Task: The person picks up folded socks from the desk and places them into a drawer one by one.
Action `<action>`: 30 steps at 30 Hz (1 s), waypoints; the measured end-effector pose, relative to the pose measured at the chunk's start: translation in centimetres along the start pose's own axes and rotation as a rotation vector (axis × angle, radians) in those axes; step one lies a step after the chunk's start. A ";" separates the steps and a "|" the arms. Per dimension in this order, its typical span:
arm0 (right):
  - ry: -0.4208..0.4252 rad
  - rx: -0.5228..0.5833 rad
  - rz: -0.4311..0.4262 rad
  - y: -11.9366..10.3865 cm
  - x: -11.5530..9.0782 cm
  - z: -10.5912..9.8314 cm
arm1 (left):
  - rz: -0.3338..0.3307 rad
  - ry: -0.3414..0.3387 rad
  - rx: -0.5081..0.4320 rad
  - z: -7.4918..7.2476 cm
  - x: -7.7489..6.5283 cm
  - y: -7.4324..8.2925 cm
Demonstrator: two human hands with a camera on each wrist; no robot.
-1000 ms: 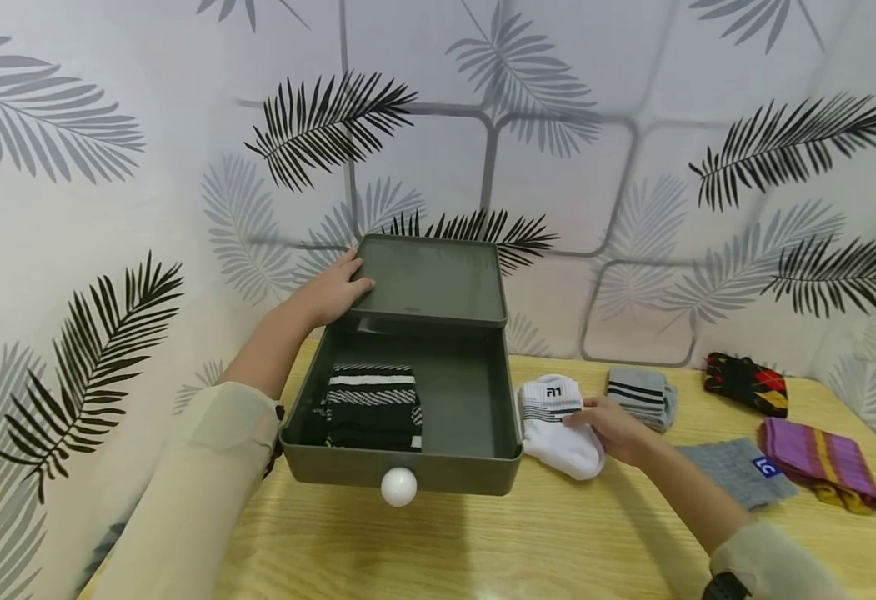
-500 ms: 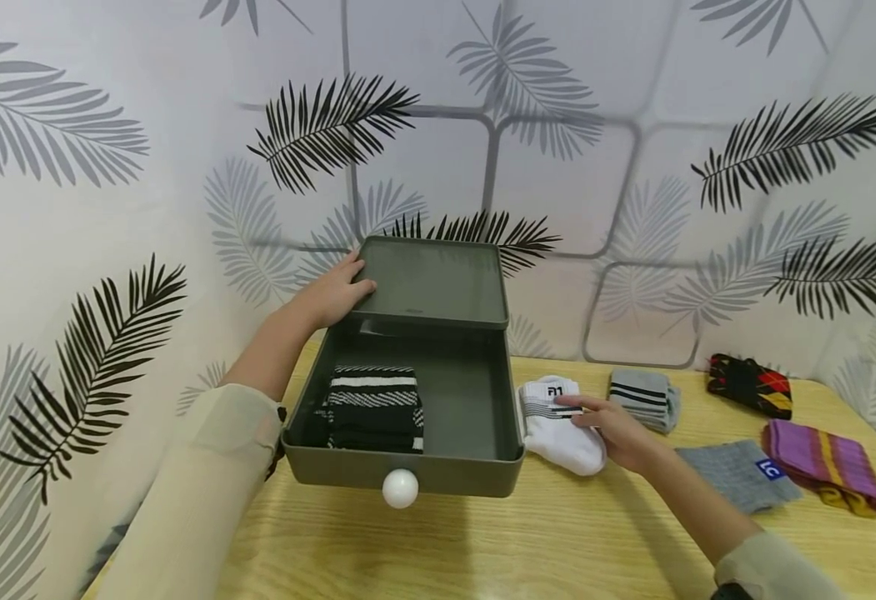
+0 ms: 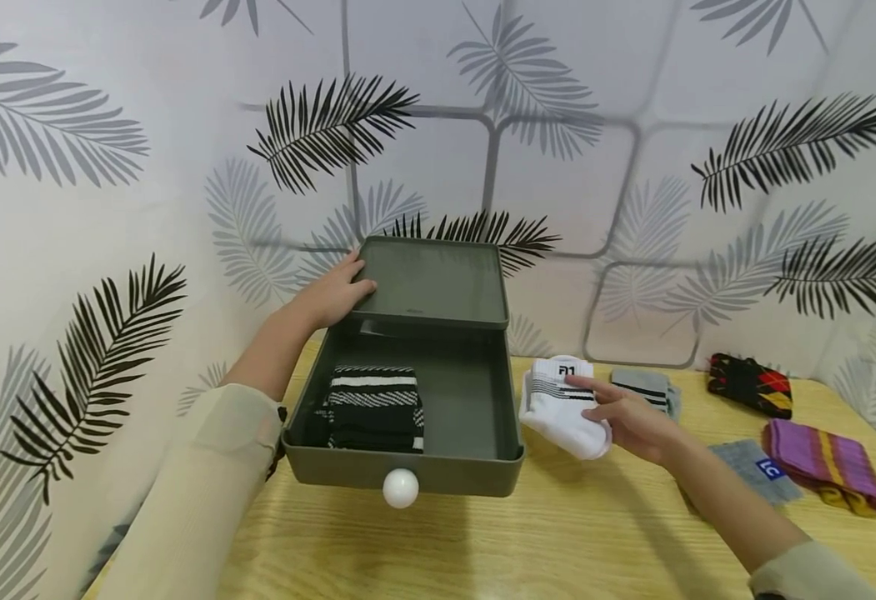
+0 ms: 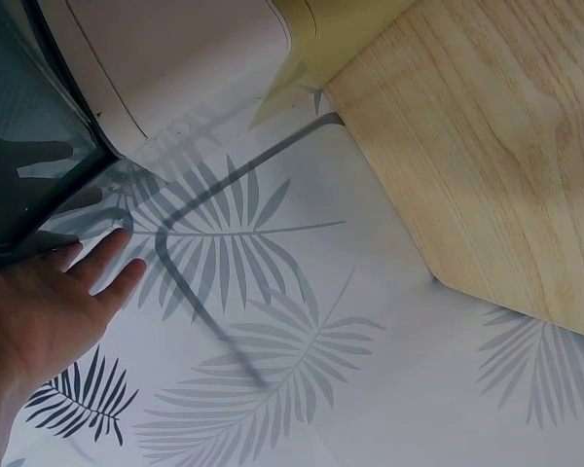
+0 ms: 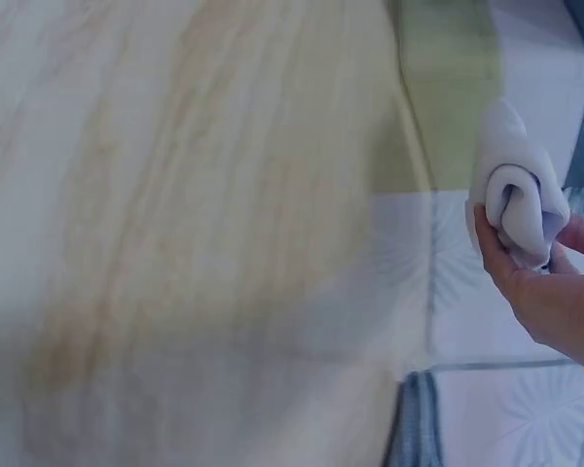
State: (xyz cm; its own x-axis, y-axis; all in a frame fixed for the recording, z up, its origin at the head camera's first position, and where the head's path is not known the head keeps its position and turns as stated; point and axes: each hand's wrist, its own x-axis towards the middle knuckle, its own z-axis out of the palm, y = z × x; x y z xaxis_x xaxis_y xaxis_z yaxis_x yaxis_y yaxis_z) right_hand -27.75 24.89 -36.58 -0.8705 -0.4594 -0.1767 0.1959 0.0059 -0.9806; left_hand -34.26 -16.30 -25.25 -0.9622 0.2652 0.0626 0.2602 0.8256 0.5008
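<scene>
A dark grey-green box [image 3: 403, 471] has its lid [image 3: 430, 279] raised at the back. My left hand [image 3: 332, 296] rests on the lid's left edge; its fingers [image 4: 97, 263] look extended in the left wrist view. Folded black-and-white socks [image 3: 373, 408] lie in the left half of the box. Just right of the box, my right hand [image 3: 633, 421] pinches a folded pair of white socks [image 3: 568, 421] with black stripes. In the right wrist view, the thumb and fingers hold the white socks [image 5: 511, 190] from two sides, with their rolled end showing.
Right of the box lie grey striped socks [image 3: 643, 387], black argyle socks [image 3: 748, 385], grey socks [image 3: 756, 471] with a blue label, and purple-and-yellow socks [image 3: 828, 462]. A white knob [image 3: 401, 488] sticks out from the box front. Leaf-patterned cloth [image 3: 558, 167] hangs behind the wooden table [image 3: 422, 550].
The right hand has gripped the white socks and raised them slightly off the table, having shifted its fingers on them before. The left hand and lid have stayed put.
</scene>
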 end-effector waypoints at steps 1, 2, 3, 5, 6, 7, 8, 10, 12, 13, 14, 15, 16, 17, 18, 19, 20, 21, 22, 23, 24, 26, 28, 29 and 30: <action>-0.008 0.005 -0.005 -0.5 -0.2 0.1 | 0.000 0.002 0.000 0.0 0.0 0.0; -0.019 0.009 -0.009 -0.9 -0.4 0.2 | 0.000 0.002 0.000 0.0 0.0 0.0; -0.031 0.014 -0.012 -1.4 -0.6 0.3 | 0.001 0.003 0.002 0.0 0.0 0.0; -0.057 0.038 -0.016 -2.3 -1.1 0.5 | 0.001 0.003 0.003 -0.1 0.0 0.1; -0.069 0.054 -0.018 -2.8 -1.3 0.6 | 0.000 0.001 0.006 -0.1 0.0 0.1; -0.077 0.066 -0.020 -3.2 -1.5 0.7 | 0.001 0.000 0.006 -0.2 0.0 0.1; -0.083 0.074 -0.022 -3.6 -1.7 0.8 | 0.001 -0.002 0.007 -0.2 0.0 0.2; -0.093 0.092 -0.020 -4.5 -2.2 1.0 | 0.001 -0.005 0.006 -0.2 0.0 0.2; -0.098 0.095 -0.014 -5.4 -2.7 1.2 | 0.002 -0.008 0.004 -0.2 0.0 0.1; -0.099 0.088 -0.010 -5.9 -2.9 1.4 | 0.003 -0.009 0.001 -0.2 0.0 0.1; -0.100 0.080 -0.007 -6.3 -3.1 1.5 | 0.004 -0.009 -0.002 -0.1 0.0 0.1; -0.101 0.069 -0.003 -6.8 -3.3 1.7 | 0.004 -0.010 -0.004 -0.1 0.0 0.0; -0.096 0.056 -0.001 -7.3 -3.5 1.8 | 0.003 -0.010 -0.006 -0.1 0.0 0.0; -0.089 0.044 0.000 -7.7 -3.7 2.0 | 0.004 -0.010 -0.006 -0.1 0.1 0.0; -0.082 0.032 0.000 -8.1 -3.9 2.1 | 0.004 -0.009 -0.007 -0.1 0.1 0.0; -0.073 0.023 -0.003 -8.5 -4.1 2.3 | 0.005 -0.008 -0.005 -0.1 0.2 0.0; -0.070 0.016 -0.008 -8.9 -4.2 2.4 | 0.005 -0.006 -0.005 -0.1 0.2 0.0; -0.072 0.018 -0.013 -9.2 -4.4 2.5 | 0.005 -0.005 -0.001 -0.1 0.2 0.0; -0.073 0.025 -0.019 -9.5 -4.6 2.6 | 0.005 -0.004 0.000 -0.1 0.3 -0.1; -0.077 0.030 -0.024 -9.8 -4.8 2.8 | 0.006 -0.004 0.001 -0.1 0.3 -0.1; -0.090 0.036 -0.033 -10.0 -4.9 2.9 | 0.006 -0.004 0.001 0.0 0.3 -0.1; -0.115 0.044 -0.049 -10.5 -5.2 3.1 | 0.007 -0.007 0.002 0.0 0.3 -0.1; -0.131 0.045 -0.062 -11.0 -5.5 3.5 | 0.006 -0.009 0.000 0.0 0.2 -0.1; -0.139 0.041 -0.068 -11.2 -5.7 3.7 | 0.006 -0.010 -0.002 0.0 0.2 -0.1; -0.146 0.038 -0.075 -11.4 -5.8 3.8 | 0.006 -0.011 -0.004 0.0 0.1 -0.1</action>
State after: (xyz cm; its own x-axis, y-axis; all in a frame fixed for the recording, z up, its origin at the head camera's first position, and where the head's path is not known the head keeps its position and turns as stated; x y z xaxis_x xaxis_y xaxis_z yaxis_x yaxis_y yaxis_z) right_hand -23.20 24.08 -24.03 -0.8090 -0.5814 -0.0866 0.1526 -0.0654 -0.9861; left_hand -34.38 -16.34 -25.26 -0.9596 0.2757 0.0557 0.2654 0.8222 0.5036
